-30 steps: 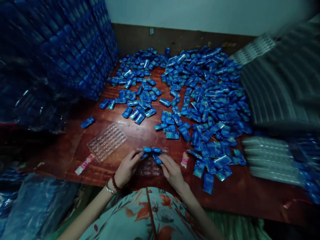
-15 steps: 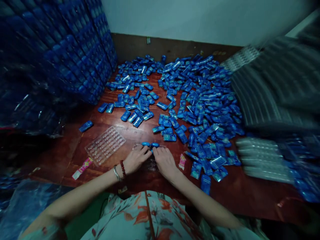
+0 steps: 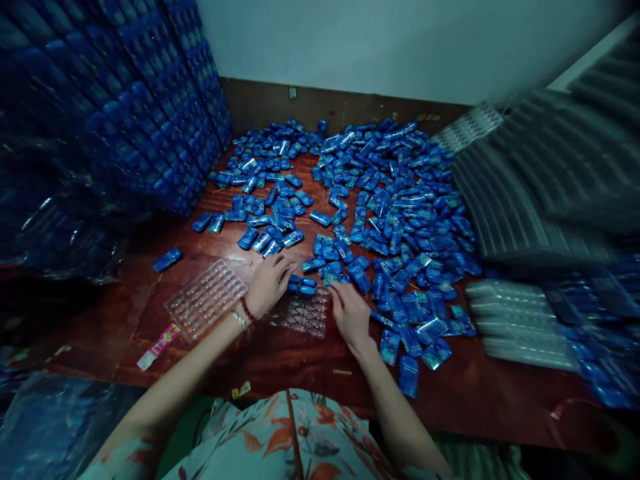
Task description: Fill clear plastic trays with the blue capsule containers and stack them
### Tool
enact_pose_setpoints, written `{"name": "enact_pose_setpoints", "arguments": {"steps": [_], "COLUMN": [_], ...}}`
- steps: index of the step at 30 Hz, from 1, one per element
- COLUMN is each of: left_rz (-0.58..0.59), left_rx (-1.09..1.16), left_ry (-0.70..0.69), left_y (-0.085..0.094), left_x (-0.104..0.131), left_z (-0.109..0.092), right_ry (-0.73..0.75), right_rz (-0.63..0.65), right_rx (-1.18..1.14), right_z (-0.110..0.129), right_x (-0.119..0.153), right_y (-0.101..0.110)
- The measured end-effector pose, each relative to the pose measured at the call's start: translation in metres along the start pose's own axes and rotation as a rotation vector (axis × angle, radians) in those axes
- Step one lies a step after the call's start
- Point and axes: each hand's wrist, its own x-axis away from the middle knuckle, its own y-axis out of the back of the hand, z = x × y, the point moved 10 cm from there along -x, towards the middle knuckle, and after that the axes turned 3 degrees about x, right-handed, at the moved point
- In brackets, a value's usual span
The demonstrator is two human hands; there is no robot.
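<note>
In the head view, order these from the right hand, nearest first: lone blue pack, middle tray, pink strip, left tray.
From the right hand:
1. Middle tray, just left
2. Left tray, farther left
3. Lone blue pack and pink strip, far left; too close to call

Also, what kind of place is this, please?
Probably a small packing workshop: many loose blue packets on the table, clear moulded trays, and tall stacks of blue packs at the left.
</note>
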Motion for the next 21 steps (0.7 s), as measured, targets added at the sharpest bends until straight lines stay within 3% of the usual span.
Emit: {"name": "enact_pose_setpoints", "arguments": {"steps": [2,5,7,10,13,15,18,19,21], "left_rz": [0.232,0.589,0.689,0.708,0.658,0.530,0.129,0.032,-0.096], "left_rx": [-0.117,-0.236,-0.228,-0.192,-0.165,-0.072,0.233,0.297,0.366], "left_ry": [0.050,0.033,0.004,-0.029,-0.042,-0.034,0.036,0.072,0.115], "left_y": [-0.028,-0.079,-0.101,-0.107,-0.081,-0.044,0.030,0.046,0.058], "left_x": [-0.035,-0.068,-0.082,-0.089,-0.076,-0.058,-0.016,0.003,0.041], "left_z": [0.002,-0.004,-0.011,-0.013,0.001,0.012,0.027,0.032,0.037], "right_ry": [-0.089,-0.068,-0.054,-0.145,-0.229,-0.202,-0.154,-0.158,-0.167], "right_rz": [0.016,0.182,0.245,0.193,0.063,0.043,0.144,0.171,0.182], "right_rx": [0.060,0.212,0.228,0.091,-0.188,-0.349,-0.467,-0.490,-0.525], "right_z": [-0.026,-0.041,-0.045,-0.056,-0.063,-0.056,-0.031,-0.023,-0.008], "right_x": [-0.009,-0.019,-0.020,-0.011,0.006,0.018,0.033,0.037,0.040], "right_y": [-0.002,-0.019,-0.027,-0.022,-0.002,0.009,0.009,0.005,-0.004]}}
